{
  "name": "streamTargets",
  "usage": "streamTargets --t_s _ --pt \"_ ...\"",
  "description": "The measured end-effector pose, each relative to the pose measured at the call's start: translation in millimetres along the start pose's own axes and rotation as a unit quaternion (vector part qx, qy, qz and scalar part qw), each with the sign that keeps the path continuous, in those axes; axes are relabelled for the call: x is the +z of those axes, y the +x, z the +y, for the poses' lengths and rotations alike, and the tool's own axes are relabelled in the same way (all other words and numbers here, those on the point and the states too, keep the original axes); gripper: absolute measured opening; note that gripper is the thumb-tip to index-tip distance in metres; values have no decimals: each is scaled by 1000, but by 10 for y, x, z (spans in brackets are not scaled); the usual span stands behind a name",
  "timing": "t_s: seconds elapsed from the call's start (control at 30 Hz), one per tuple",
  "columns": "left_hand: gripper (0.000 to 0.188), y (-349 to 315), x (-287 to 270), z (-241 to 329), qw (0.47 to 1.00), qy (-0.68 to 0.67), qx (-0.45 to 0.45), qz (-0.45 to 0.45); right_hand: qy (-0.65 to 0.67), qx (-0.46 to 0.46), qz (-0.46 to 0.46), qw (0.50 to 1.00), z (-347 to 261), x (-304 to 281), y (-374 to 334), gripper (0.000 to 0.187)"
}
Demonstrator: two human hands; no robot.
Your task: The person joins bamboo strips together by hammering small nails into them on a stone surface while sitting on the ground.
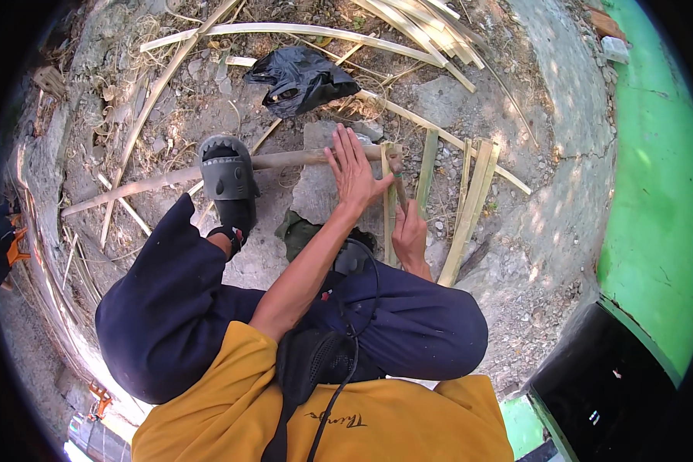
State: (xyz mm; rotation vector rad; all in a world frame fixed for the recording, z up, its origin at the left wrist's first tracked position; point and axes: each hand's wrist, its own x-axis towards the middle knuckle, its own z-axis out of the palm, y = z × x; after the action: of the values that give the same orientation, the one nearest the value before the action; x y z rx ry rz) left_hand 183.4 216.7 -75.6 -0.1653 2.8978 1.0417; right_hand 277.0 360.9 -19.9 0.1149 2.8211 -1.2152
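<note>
A long round wooden pole [300,159] lies crosswise in front of me, its right end by a pale bamboo slat [388,219]. My left hand [352,171] lies flat with fingers stretched out, over the pole near that end. My right hand [410,235] is closed round the thin handle of a short tool [399,187], whose far end reaches the pole's tip; its exact kind is unclear. My left foot, in a grey clog [228,179] with a shark face, stands at the pole. Another greenish bamboo slat [426,171] lies right of the tool.
Several split bamboo slats [473,208] lie at the right, with more strips [416,31] at the far side. A black plastic bag [299,78] sits beyond my left hand. Rough stony ground [531,254] surrounds me. A green wall [654,154] borders the right.
</note>
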Motion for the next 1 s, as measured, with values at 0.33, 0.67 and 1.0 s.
streamTargets --t_s 0.33,0.67,1.0 --pt "146 26 -15 39 1000 11 -8 -22 -44 -22 -2 999 86 -36 59 16" --pt "144 12 9 -17 999 25 -9 -26 16 -36 10 999 228 -13 -35 15" --pt "144 27 45 -13 999 26 -3 -32 -20 -54 8 998 265 -34 70 14"
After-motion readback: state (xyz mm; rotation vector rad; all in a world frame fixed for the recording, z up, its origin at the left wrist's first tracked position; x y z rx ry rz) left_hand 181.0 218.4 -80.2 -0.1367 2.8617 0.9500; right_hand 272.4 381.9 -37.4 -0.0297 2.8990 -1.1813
